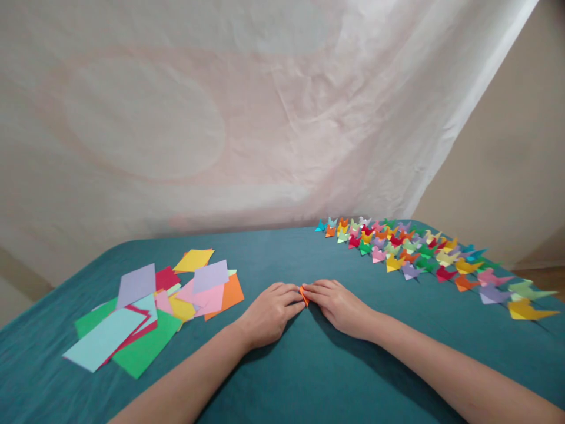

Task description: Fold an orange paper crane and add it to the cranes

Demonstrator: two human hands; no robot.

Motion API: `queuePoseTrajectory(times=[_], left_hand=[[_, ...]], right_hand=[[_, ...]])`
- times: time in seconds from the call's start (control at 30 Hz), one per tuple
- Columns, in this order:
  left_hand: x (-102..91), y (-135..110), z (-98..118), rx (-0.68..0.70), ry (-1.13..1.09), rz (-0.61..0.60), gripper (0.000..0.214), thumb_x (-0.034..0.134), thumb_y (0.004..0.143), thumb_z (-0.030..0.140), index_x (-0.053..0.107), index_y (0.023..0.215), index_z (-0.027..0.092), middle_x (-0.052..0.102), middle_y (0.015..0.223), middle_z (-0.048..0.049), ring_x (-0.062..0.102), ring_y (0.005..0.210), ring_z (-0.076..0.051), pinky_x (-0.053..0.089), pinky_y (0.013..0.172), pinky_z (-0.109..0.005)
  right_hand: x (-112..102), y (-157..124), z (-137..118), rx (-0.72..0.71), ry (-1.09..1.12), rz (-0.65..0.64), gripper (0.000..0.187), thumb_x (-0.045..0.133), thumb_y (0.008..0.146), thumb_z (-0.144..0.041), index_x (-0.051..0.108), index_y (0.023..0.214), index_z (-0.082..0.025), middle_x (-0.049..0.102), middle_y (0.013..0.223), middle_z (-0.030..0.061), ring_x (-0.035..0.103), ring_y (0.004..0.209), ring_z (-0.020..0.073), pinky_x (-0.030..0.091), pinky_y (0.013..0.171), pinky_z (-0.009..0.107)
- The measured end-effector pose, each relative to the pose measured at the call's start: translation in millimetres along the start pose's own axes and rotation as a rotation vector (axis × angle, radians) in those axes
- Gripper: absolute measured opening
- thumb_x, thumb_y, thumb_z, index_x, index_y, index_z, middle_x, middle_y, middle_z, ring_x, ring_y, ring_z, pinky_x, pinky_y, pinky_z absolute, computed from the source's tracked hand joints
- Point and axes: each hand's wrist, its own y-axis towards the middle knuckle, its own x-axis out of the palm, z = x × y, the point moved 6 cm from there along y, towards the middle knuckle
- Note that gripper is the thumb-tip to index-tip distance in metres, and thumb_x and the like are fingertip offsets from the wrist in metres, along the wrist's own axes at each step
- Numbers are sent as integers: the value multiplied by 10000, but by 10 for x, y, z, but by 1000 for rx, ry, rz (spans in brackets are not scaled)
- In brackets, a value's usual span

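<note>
A small folded piece of orange paper [304, 296] lies between my two hands at the middle of the table. My left hand [274, 312] has its fingers closed on the paper's left side. From the other side, my right hand [338, 306] pinches the same paper, its fingertips almost meeting those of the left. Most of the paper is covered by fingers, so its exact folded shape is hidden.
Loose coloured paper sheets [145, 347] overlap on the left of the teal-covered table [282, 383]. Rows of folded paper birds [410, 271] stand on the right, reaching to the back edge. A pale cloth [265, 118] hangs behind the table.
</note>
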Motion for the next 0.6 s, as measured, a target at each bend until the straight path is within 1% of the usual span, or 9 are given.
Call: queuePoseTrajectory(times=[0.13,0.27,0.43,0.6], left_hand=[[16,-5,-4,4,-6,-18,292,404,911,142,541,1167,170,581,1170,-90,454,1162,-211,353,975,-389],[-6,-7,3,12,-10,-3,283,414,911,155,547,1160,172,586,1153,-100,459,1158,-209,359,970,-390],[7,-9,-1,15,6,-8,275,414,913,163,553,1150,164,586,1153,-102,459,1159,-212,361,968,-389],[6,-10,-1,26,7,6,279,403,919,173,551,1155,171,587,1155,-105,466,1154,-215,363,969,-401]], right_hand=[[4,1,-2,2,-7,-23,447,399,865,-100,476,1293,-206,547,1274,73,490,1115,205,399,908,377],[10,-9,-9,3,-24,-65,446,371,884,-115,450,1314,-201,514,1310,70,468,1144,208,383,930,385],[24,-26,-24,-2,-44,-106,451,358,897,-143,409,1342,-189,465,1353,82,425,1192,210,362,957,393],[60,-48,-21,7,-53,-164,501,355,877,-138,355,1376,-182,403,1400,79,375,1241,217,334,988,400]])
